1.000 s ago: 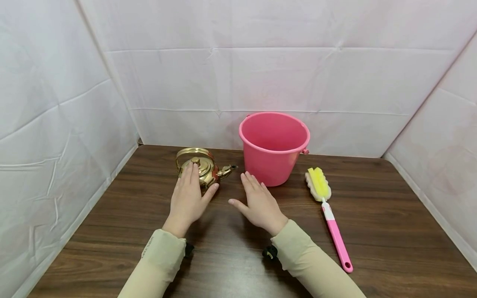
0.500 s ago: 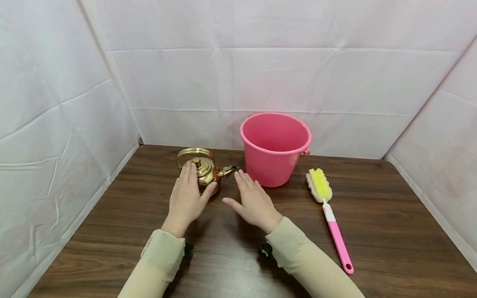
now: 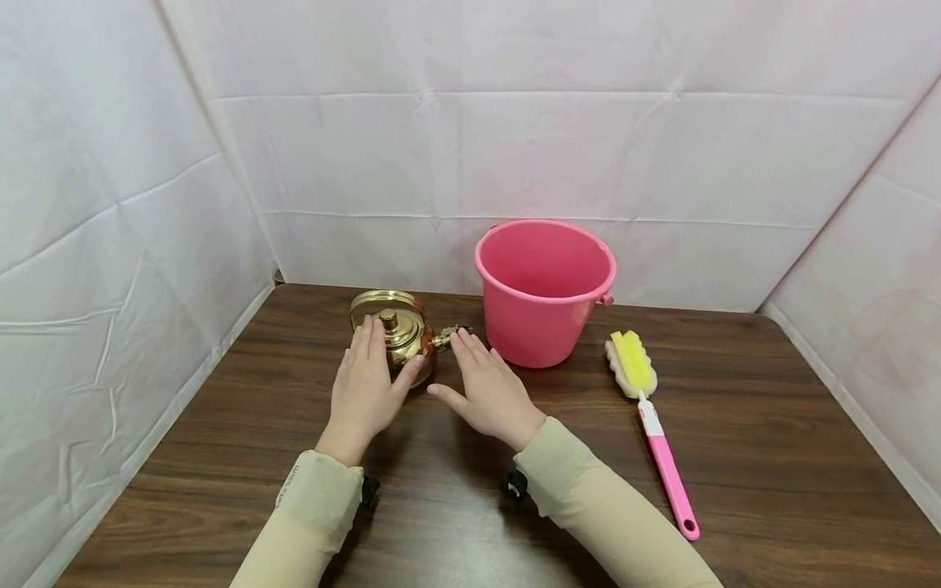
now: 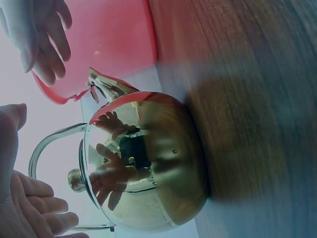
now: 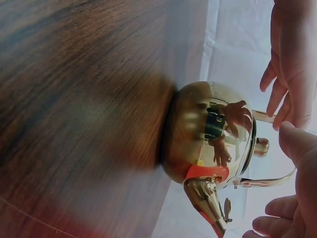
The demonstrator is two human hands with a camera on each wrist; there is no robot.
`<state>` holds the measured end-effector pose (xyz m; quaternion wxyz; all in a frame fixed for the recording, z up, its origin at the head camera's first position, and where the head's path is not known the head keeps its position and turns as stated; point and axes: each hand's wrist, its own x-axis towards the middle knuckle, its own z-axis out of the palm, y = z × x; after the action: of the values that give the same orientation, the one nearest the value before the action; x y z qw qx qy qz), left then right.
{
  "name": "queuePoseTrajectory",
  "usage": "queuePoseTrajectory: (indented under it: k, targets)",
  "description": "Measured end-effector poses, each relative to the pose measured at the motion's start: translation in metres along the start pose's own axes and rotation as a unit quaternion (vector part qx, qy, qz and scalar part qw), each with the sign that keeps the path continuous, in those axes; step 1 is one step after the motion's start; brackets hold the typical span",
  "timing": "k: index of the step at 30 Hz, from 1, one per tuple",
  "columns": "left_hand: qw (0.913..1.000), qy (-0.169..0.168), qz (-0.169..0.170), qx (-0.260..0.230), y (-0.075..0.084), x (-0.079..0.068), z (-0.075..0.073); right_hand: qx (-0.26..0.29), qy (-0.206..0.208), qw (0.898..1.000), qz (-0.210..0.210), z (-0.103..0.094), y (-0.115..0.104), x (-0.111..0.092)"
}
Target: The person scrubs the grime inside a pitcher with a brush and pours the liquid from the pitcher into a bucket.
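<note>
A shiny gold kettle [image 3: 403, 333] with an arched handle and a knobbed lid stands on the dark wooden table, its spout pointing right. My left hand [image 3: 363, 394] is held out in front of it, fingers straight, overlapping its left side in the head view. Near the spout, my right hand [image 3: 488, 390] also has its fingers extended. Neither hand grips anything. Both wrist views show the kettle [image 4: 148, 158] upright on the table, with each hand's fingers beside it and their reflections in its polished body.
Just right of the kettle stands a pink bucket [image 3: 537, 318]. A sponge brush [image 3: 654, 416] with a yellow and white head and a pink handle lies farther right. White sheeting [image 3: 544, 147] hangs behind and at both sides of the table.
My right hand has shifted left, from in front of the bucket to the kettle's spout. The left hand has moved only slightly left. Kettle, bucket and brush stay where they were.
</note>
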<state>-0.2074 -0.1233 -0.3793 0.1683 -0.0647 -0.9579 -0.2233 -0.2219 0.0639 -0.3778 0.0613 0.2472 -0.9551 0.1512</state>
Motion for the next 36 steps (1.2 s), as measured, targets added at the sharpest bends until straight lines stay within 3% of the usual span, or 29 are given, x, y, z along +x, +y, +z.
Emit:
queuePoseTrajectory:
  k: [36]
  targets:
    - [0.9996, 0.006, -0.021, -0.015, -0.009, 0.005, -0.006, 0.022, -0.009, 0.999, -0.035, 0.000, -0.020, 0.017]
